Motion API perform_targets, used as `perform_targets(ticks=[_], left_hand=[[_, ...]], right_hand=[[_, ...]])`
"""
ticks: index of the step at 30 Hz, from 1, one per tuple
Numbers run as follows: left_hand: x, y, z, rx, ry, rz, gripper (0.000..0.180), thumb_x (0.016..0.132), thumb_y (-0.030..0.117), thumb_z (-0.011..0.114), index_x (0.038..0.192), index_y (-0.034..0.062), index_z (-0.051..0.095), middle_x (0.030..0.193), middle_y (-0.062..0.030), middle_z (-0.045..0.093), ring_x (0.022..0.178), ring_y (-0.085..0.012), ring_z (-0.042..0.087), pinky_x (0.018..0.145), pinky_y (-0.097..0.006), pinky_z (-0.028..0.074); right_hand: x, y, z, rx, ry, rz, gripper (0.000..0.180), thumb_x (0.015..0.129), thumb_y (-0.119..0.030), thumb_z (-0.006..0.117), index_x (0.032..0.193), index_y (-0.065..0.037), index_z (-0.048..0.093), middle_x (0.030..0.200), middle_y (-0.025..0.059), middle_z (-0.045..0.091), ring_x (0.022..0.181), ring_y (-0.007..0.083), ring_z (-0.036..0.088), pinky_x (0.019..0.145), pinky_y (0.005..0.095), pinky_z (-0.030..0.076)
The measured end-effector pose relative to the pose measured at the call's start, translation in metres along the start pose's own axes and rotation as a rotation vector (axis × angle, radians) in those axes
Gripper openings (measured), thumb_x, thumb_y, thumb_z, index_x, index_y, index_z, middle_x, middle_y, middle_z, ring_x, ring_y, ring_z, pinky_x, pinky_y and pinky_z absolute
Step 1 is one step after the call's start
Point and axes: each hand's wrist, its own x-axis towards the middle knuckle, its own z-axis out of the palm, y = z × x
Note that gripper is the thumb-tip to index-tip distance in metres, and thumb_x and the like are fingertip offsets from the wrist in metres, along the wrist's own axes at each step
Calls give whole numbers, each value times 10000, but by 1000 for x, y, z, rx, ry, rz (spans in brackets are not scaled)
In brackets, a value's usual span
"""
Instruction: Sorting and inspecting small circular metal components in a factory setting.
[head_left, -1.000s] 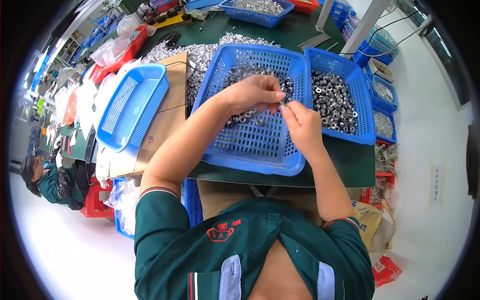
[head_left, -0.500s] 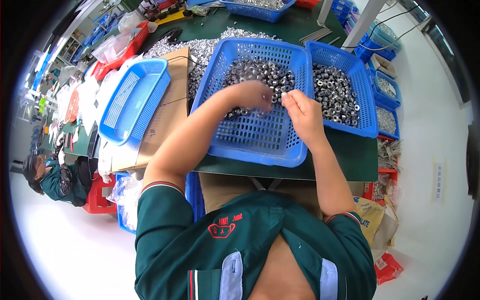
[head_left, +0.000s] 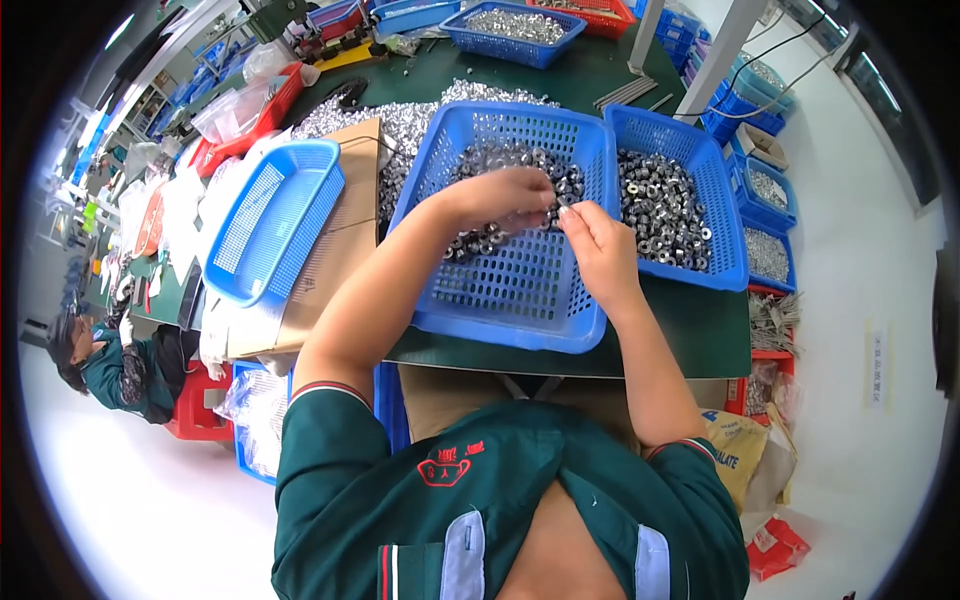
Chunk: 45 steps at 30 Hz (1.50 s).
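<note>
Both my hands meet over the large blue perforated basket (head_left: pixel 460 325). My left hand (head_left: pixel 508 195) is closed, its fingers curled and slightly smeared by motion. Thumb and finger are pinched together on my right hand (head_left: pixel 604 252), close against the left fingertips. Whatever they hold is too small or hidden to name. Beneath my hands, small metal ring-shaped parts (head_left: pixel 570 180) fill the far half of the basket, while its near half shows bare slotted bottom. A second blue basket (head_left: pixel 735 262) on the right carries more of these dark and silver rings (head_left: pixel 665 210).
Shiny loose metal parts (head_left: pixel 400 130) are heaped on the green table behind. An empty light-blue basket (head_left: pixel 270 220) rests on cardboard (head_left: pixel 345 215) at left. Metal rods (head_left: pixel 627 94) lie near a white post (head_left: pixel 648 40). A co-worker (head_left: pixel 115 360) sits far left.
My left hand has come nearer to my right fingertips, and both stay over the basket. The whole scene sits slightly lower in the picture as the view has shifted.
</note>
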Motion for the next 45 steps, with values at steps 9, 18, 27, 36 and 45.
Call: perform_targets(ticks=[9, 18, 27, 36, 45], left_hand=[[-10, 6, -5, -318, -87, 145, 205, 921, 246, 575, 945, 48, 530, 755, -27, 536, 618, -76, 461, 516, -204, 338], [-7, 3, -3, -237, -28, 126, 229, 894, 246, 625, 872, 34, 541, 696, -32, 556, 546, -77, 469, 479, -213, 344], [-6, 1, 0, -388, -87, -14, 224, 933, 227, 574, 793, 74, 489, 633, -11, 499, 473, -57, 372, 400, -194, 243], [-10, 8, 1, -238, -73, 220, 129, 915, 143, 592, 995, 44, 568, 804, 4, 572, 676, -63, 501, 573, -196, 371], [25, 70, 6, 344, 74, 324, 215, 878, 152, 609, 1036, 6, 595, 862, -18, 595, 833, -103, 555, 743, -254, 460]], right_hand=[[0, -3, 0, 21, -1, 2, 208, 916, -229, 553, 857, -36, 606, 628, 149, 582, 558, 306, 586, 516, 382, 424], [0, -3, 2, -175, 13, -151, 199, 890, -191, 569, 761, -44, 539, 625, 148, 575, 588, 342, 588, 515, 421, 428], [-4, -10, 3, -506, 115, -469, 171, 824, -122, 615, 708, -75, 499, 564, 97, 549, 524, 283, 578, 496, 398, 433], [-3, -3, -1, -177, 28, -170, 209, 895, -219, 572, 773, -50, 567, 613, 165, 570, 562, 361, 579, 489, 435, 419], [-6, 1, 4, -510, -189, -341, 262, 880, -268, 573, 708, -71, 554, 582, 136, 585, 575, 355, 599, 518, 469, 445]])
